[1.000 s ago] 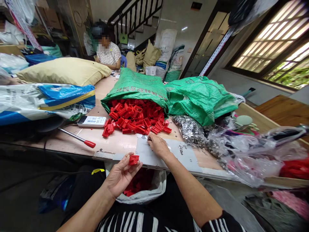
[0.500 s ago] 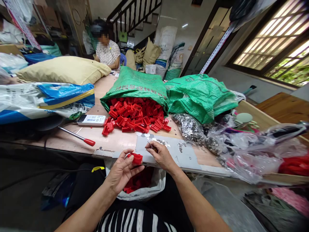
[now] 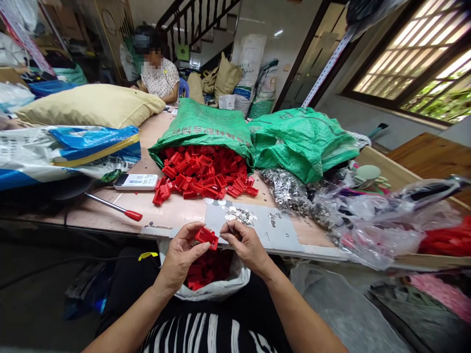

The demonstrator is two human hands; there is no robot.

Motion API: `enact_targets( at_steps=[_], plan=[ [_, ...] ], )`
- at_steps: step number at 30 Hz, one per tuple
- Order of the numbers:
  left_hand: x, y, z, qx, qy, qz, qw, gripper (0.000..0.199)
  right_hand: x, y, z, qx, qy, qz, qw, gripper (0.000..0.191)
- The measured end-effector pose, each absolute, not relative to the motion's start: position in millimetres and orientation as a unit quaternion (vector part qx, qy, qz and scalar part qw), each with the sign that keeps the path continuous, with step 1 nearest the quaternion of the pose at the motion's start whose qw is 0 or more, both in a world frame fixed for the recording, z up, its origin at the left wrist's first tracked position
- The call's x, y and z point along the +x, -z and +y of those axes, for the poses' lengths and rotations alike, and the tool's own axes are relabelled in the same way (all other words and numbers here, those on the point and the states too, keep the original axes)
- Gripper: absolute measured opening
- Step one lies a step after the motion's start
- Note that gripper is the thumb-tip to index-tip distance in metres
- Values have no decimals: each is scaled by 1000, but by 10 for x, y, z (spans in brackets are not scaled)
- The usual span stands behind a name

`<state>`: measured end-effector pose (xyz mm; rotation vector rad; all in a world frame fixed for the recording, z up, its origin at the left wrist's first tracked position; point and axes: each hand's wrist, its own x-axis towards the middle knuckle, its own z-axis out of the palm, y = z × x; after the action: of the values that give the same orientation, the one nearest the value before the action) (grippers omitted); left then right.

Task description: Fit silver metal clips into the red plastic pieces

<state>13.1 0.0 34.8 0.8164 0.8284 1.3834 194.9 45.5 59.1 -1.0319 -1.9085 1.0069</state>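
My left hand point(image 3: 180, 255) holds a red plastic part point(image 3: 206, 237) between thumb and fingers, its hollow side tilted up. Close to its right end, my right hand point(image 3: 247, 245) pinches a small, thin dark item that is too small to make out clearly. Both hands are above a white sack point(image 3: 235, 283) of red parts at the table's front edge. Just beyond them, small silvery metal pieces point(image 3: 241, 215) lie on a grey sheet point(image 3: 272, 235). Behind that, a heap of red parts point(image 3: 206, 171) spills out of a green sack point(image 3: 209, 122).
A white device point(image 3: 136, 182) and a red-tipped lever point(image 3: 133, 214) are at left, near a blue-and-white sack point(image 3: 95, 152). Bags of metal pieces point(image 3: 285, 191) and a second green sack point(image 3: 301, 142) stand right. Across the table sits a person point(image 3: 160, 73).
My right hand has come away from the metal pieces towards the red part. My left hand has turned the red part, and its fingers have closed in around it.
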Motion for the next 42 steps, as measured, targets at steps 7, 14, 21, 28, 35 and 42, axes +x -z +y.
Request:
enact_targets(
  at_steps=[7,14,21,28,35,42],
  plan=[
    [129,-446,-4,303,-589,363,655,43,1921,-612,402,-354,-332,-800,353,6],
    [141,-444,14,283,-575,359,679,43,1930,-575,376,-282,-263,-855,347,11],
    [164,-455,31,288,-554,357,695,46,1945,-545,347,-282,-257,-859,340,12],
    [162,-459,32,312,-537,365,694,42,1982,-548,344,-284,-329,-840,323,5],
    [167,-406,22,324,-523,366,699,43,2032,-438,321,-359,-423,-765,327,14],
    [135,-191,119,415,-500,408,641,54,2109,-387,331,-409,-342,-782,322,17]
  ],
)
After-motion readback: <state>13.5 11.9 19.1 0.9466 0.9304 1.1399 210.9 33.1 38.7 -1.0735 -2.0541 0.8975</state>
